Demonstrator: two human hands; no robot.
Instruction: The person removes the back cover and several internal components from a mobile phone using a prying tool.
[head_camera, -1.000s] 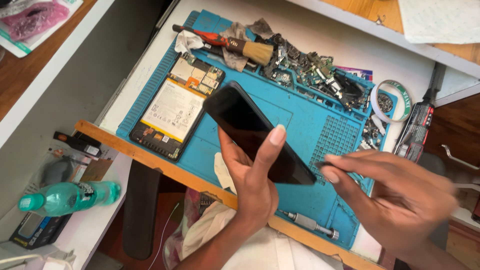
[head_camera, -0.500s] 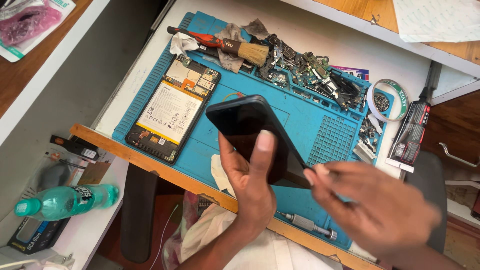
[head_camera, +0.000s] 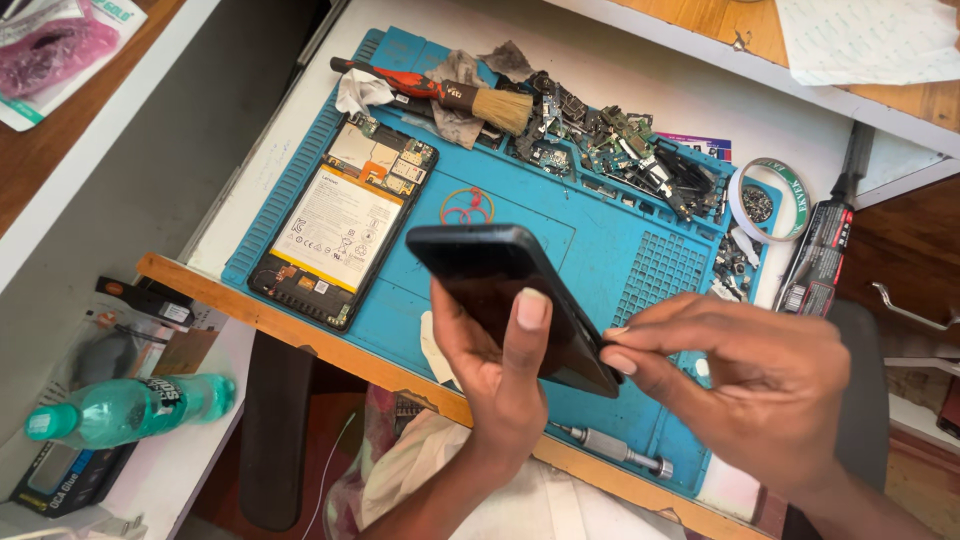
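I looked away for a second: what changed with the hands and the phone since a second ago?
The right hand moved in from beside the black phone and now pinches its lower corner with its fingertips. The left hand holds the phone as before, thumb across its face. The opened phone, brush and blue mat stayed put.

Both arms are bare to the edge of view, with no sleeve, watch or ring showing; the left hand (head_camera: 495, 375) shows a short, pale thumbnail toward 12 o'clock, and the right hand (head_camera: 745, 385) shows short nails toward 9 o'clock.
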